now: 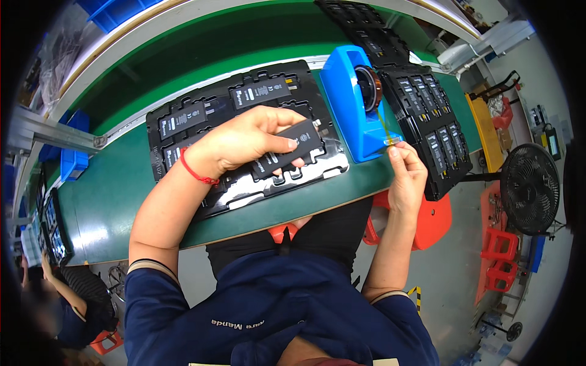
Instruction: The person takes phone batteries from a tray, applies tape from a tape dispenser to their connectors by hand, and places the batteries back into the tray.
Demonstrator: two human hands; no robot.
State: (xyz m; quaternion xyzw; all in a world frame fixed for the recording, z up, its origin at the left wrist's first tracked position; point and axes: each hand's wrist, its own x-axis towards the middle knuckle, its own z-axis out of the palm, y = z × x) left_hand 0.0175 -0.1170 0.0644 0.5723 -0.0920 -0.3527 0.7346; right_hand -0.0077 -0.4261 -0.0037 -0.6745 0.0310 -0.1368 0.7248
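My left hand [259,139], with a red cord at its wrist, is closed on a flat black battery [284,152] above a black plastic tray [235,198]. More such batteries lie in the tray's recesses, one [259,93] at the back and one [182,121] at the left. To the right stands a blue tape dispenser [342,91] with a roll of amber tape [370,88]. A strip of that tape [384,125] runs down from the roll to the dispenser's front edge. There my right hand [406,171] pinches the tape's end between thumb and forefinger.
Right of the dispenser, stacked black trays [430,122] hold several batteries on the green table [97,207]. Another black tray pile [366,36] stands behind. A red stool [434,222] and a black fan [530,189] are at the right. Another person [67,299] works at the far left.
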